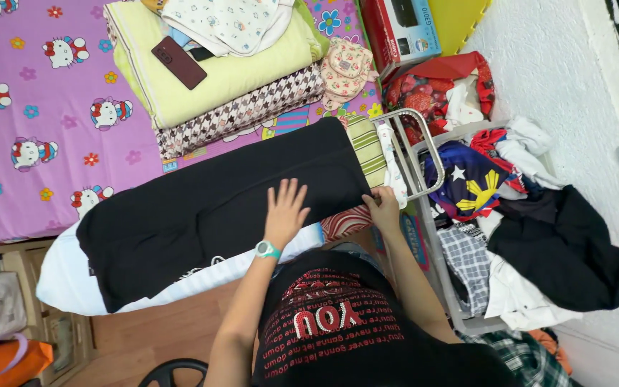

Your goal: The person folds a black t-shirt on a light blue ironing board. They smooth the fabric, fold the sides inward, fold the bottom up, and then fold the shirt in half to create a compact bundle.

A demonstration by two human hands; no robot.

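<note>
Purple cartoon bedsheet [44,129] underlies a soft, limp black garment [209,215]; left hand [284,211] presses flat, right hand [383,208] pinches its three-o'clock edge.

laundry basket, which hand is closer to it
Right. The right hand grips the black garment's edge beside the laundry basket; the left hand lies flat farther away.

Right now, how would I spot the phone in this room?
Find the purple cartoon bedsheet, then the stack of folded linens at its top. On the pale yellow-green fold lies a dark maroon phone, the only flat, hard rectangle among soft cloth.
</note>
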